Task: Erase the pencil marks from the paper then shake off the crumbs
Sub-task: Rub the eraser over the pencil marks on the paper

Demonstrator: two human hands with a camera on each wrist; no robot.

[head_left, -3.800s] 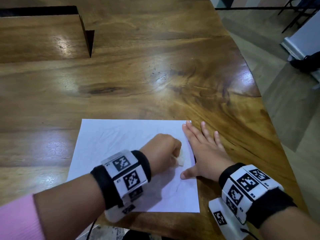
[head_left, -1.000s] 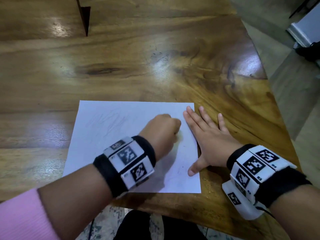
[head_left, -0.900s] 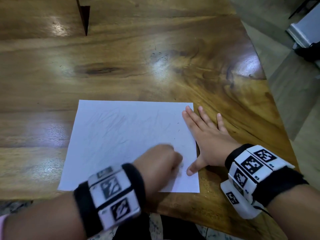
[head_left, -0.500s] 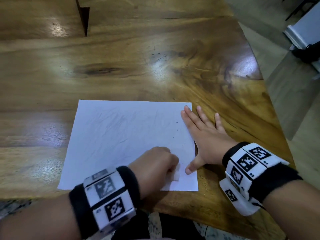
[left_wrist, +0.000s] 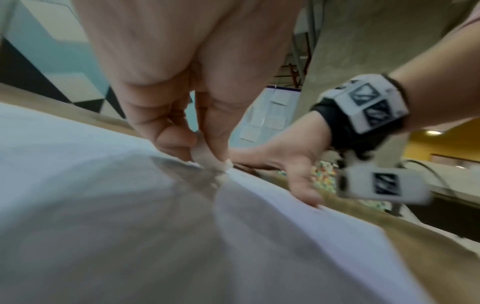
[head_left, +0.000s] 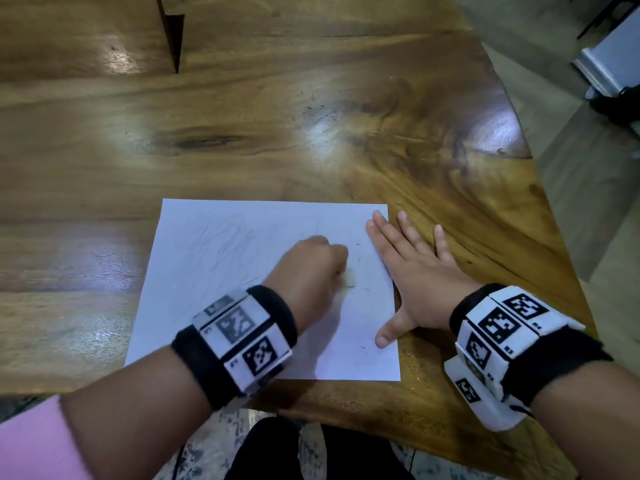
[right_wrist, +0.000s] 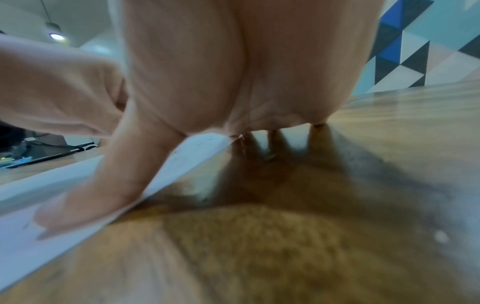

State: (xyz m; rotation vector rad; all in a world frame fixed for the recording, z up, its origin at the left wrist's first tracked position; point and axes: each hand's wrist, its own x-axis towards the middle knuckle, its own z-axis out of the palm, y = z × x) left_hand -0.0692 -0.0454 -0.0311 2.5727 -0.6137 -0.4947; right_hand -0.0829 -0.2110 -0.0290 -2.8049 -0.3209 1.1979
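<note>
Two hands worked low in the frame: the left hand (head_left: 311, 268) pinched a small white rubber eraser (left_wrist: 207, 159) against the white rectangular paper sheet (head_left: 221, 258). Just right, the flat, released right hand (head_left: 412, 271) pinned its edge to the glossy wooden counter (head_left: 311, 116). Faint pencil marks (head_left: 228, 244) lay left of the grip.

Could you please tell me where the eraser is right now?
In the head view, the eraser is pinched in the left hand, pressed on the right part of the paper, beside the flat right hand.
</note>
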